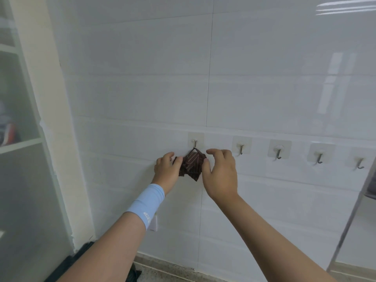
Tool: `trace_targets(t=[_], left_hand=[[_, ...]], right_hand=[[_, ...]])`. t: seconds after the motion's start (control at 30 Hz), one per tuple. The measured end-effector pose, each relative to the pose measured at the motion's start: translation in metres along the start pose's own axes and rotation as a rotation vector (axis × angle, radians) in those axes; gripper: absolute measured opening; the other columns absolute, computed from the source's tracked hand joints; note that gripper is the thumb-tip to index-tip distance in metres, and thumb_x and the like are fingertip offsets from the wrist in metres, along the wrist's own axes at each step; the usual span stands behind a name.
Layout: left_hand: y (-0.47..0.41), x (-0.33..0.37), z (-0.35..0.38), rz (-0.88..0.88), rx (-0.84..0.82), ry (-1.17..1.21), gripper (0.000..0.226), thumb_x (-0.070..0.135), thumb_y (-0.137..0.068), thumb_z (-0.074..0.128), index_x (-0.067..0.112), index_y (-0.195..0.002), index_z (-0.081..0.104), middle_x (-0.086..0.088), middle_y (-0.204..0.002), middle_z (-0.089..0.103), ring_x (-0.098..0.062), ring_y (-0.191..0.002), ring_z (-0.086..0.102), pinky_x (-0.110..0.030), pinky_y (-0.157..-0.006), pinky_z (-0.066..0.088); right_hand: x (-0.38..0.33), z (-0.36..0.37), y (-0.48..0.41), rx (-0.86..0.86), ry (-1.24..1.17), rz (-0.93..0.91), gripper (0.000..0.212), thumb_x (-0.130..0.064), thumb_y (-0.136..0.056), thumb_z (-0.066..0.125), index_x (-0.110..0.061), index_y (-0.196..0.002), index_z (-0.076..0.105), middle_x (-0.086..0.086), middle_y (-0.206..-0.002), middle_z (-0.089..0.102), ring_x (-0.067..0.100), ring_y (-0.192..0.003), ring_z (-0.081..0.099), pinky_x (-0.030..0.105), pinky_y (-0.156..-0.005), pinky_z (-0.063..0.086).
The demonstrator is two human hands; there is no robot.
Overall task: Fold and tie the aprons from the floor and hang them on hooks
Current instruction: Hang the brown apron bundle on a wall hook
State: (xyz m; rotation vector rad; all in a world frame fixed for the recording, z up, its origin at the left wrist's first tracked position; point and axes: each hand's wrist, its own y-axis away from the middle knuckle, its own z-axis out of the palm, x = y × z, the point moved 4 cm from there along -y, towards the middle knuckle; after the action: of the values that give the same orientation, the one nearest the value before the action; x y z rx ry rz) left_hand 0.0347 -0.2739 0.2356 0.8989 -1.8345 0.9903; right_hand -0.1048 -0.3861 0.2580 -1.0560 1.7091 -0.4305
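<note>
1. The striped apron bundle (192, 164), folded small and tied, hangs by its loop from the first hook (195, 143), flat against the tiled wall (142, 88) just under that hook.
2. My left hand (166, 169) is just left of and below the first hook. Its fingers (169, 154) and thumb pinch the bundle's left edge, I judge to keep it from swinging while the loop seats on the prong.
3. My right hand (221, 176) is just right of and below the first hook, loosely arched and gripping nothing. Only the thumb rests against the bundle's right side, squaring it up.
4. I hold it from both sides because the hook is a small stick-on one, so a one-sided tug could slip the loop off or strain the pad.
5. Four bare hooks (278, 154) run in a row to the right of the first hook, free for further aprons.
6. Nothing blocks the first hook itself; my own hands hide the bundle's flanks, so I cannot see the knot.
7. Far left of the first hook stand shelves (20, 139). Well below it, by the floor, lies a dark heap (81, 259) — more aprons or a bag, I cannot tell.
8. A blue wristband (148, 200) sits on my left wrist.
</note>
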Motion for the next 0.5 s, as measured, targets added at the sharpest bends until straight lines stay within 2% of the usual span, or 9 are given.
trace_targets(t=[0.07, 0.17, 0.3, 0.37, 0.43, 0.5], left_hand=[[0.009, -0.006, -0.01, 0.021, 0.055, -0.002, 0.043, 0.043, -0.098, 0.047, 0.024, -0.137, 0.047, 0.001, -0.135, 0.041, -0.02, -0.133, 0.035, -0.041, -0.114, 0.031], [0.032, -0.033, -0.023, -0.015, 0.066, -0.01, 0.03, 0.039, -0.098, 0.047, 0.026, -0.125, 0.053, 0.005, -0.122, 0.044, -0.018, -0.124, 0.041, -0.035, -0.105, 0.036], [0.068, -0.097, -0.043, -0.174, -0.013, -0.061, 0.027, 0.039, -0.099, 0.045, 0.024, -0.119, 0.055, 0.003, -0.119, 0.058, -0.014, -0.104, 0.056, -0.033, -0.093, 0.044], [0.088, -0.131, -0.059, -0.259, -0.04, -0.108, 0.026, 0.037, -0.1, 0.043, 0.022, -0.116, 0.055, 0.002, -0.112, 0.06, -0.016, -0.1, 0.057, -0.033, -0.087, 0.045], [0.107, -0.172, -0.079, -0.358, -0.065, -0.182, 0.025, 0.036, -0.1, 0.042, 0.019, -0.112, 0.056, 0.003, -0.103, 0.06, -0.019, -0.097, 0.057, -0.032, -0.082, 0.044], [0.122, -0.218, -0.099, -0.456, -0.098, -0.262, 0.025, 0.032, -0.098, 0.042, 0.011, -0.097, 0.056, -0.008, -0.086, 0.055, -0.027, -0.085, 0.057, -0.032, -0.071, 0.039]], right_hand=[[-0.008, 0.001, 0.019, -0.006, -0.029, -0.051, 0.014, -0.023, -0.095, 0.052, -0.023, -0.107, 0.06, -0.008, -0.108, 0.052, 0.008, -0.094, 0.053, 0.026, -0.075, 0.046], [-0.012, 0.023, 0.058, -0.171, -0.058, -0.039, 0.007, -0.024, -0.095, 0.052, -0.025, -0.097, 0.058, -0.013, -0.095, 0.053, 0.002, -0.073, 0.052, 0.016, -0.06, 0.038], [-0.004, 0.084, 0.11, -0.591, -0.05, 0.081, 0.014, -0.028, -0.095, 0.049, -0.025, -0.101, 0.061, -0.009, -0.095, 0.063, 0.011, -0.08, 0.058, 0.029, -0.067, 0.048], [-0.001, 0.119, 0.139, -0.812, -0.024, 0.133, 0.018, -0.03, -0.096, 0.048, -0.024, -0.105, 0.062, -0.007, -0.096, 0.065, 0.015, -0.085, 0.061, 0.031, -0.072, 0.051], [0.0, 0.155, 0.173, -0.981, -0.035, 0.182, 0.019, -0.031, -0.097, 0.047, -0.023, -0.104, 0.063, -0.007, -0.094, 0.066, 0.016, -0.087, 0.062, 0.032, -0.076, 0.053], [0.001, 0.19, 0.207, -1.12, -0.055, 0.228, 0.022, -0.03, -0.097, 0.046, -0.019, -0.1, 0.065, -0.003, -0.092, 0.067, 0.018, -0.085, 0.063, 0.031, -0.074, 0.052]])
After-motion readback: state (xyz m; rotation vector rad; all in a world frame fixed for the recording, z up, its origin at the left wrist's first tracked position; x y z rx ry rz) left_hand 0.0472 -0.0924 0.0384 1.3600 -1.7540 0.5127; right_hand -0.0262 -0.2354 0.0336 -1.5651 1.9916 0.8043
